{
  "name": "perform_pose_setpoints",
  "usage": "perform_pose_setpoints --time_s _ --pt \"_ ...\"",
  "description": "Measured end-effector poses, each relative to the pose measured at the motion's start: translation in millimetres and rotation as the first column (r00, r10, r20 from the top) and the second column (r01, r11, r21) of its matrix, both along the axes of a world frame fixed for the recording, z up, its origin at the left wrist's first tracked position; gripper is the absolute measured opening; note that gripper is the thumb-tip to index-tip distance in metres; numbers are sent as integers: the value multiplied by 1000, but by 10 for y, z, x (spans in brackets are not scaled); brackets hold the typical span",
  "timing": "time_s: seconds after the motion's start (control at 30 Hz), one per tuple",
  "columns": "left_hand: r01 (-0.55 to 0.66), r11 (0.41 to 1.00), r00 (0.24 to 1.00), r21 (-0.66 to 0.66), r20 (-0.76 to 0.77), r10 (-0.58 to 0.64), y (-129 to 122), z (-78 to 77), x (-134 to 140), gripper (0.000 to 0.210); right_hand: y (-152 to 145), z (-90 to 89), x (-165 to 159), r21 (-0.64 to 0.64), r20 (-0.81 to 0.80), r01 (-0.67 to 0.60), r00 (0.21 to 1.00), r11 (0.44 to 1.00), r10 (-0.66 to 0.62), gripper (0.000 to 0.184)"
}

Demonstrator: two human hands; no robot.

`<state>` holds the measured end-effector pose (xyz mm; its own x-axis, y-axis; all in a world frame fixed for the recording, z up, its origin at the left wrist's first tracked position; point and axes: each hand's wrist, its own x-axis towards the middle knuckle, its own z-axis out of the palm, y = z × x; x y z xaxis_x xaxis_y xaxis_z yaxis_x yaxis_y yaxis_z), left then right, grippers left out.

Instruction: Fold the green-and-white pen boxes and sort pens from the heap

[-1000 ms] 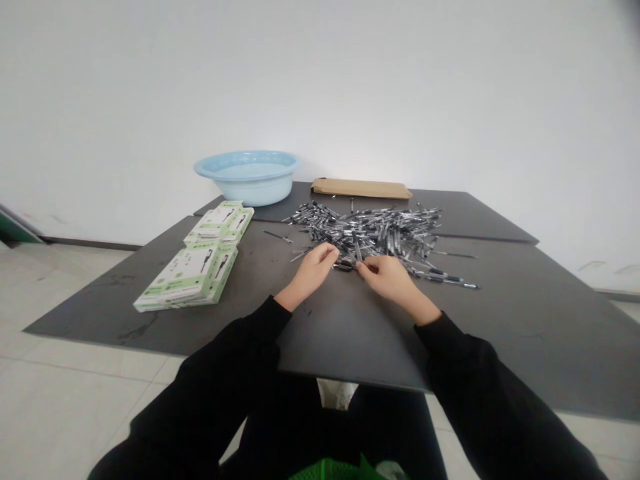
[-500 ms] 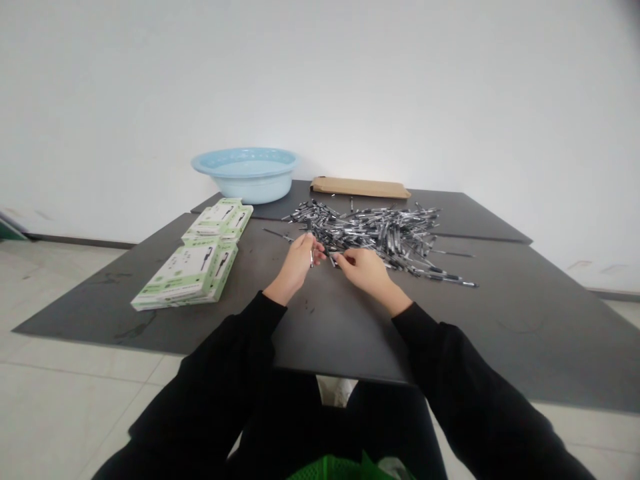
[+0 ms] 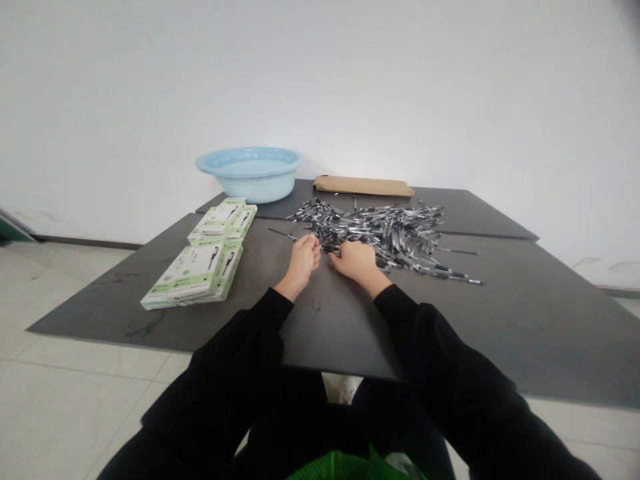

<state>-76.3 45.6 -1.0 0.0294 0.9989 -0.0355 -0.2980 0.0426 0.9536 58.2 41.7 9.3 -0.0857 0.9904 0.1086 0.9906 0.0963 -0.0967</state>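
Loose pens (image 3: 395,230), black and clear, lie in a broad tangled heap on the dark grey table (image 3: 345,320). My left hand (image 3: 303,263) is closed at the heap's near left edge, its fingers curled round a pen that is mostly hidden. Just to its right, my right hand (image 3: 356,260) is closed at the near side of the heap, knuckles up. Its fingertips are turned away, so what they grip is hidden. A small gap separates the two hands. One thin pen (image 3: 281,233) lies apart, beyond my left hand.
Green and white printed boxes (image 3: 193,270) are stacked on the left. Behind them stands a light blue basin (image 3: 255,177). A flat brown cardboard piece (image 3: 364,186) lies at the back by the wall. Small dark marks or bits (image 3: 315,305) show near the front.
My left hand's fingers have closed further. My right hand has moved away from the left and turned knuckles up over the heap's edge. The view has shifted slightly.
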Motion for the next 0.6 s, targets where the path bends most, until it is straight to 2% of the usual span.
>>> perform_pose_setpoints --time_s 0.2,0.4,0.6 --pt "6 1000 1000 3 -14 -6 7 -2 0 27 -32 -51 -19 -13 41 -54 998 998 55 36" --pt "-8 1000 1000 29 -24 9 9 0 -6 22 -98 -7 21 -1 6 18 1000 1000 -18 40" --pt "-2 996 996 85 -86 9 -29 6 34 24 -194 114 145 50 -154 118 982 992 -109 41"
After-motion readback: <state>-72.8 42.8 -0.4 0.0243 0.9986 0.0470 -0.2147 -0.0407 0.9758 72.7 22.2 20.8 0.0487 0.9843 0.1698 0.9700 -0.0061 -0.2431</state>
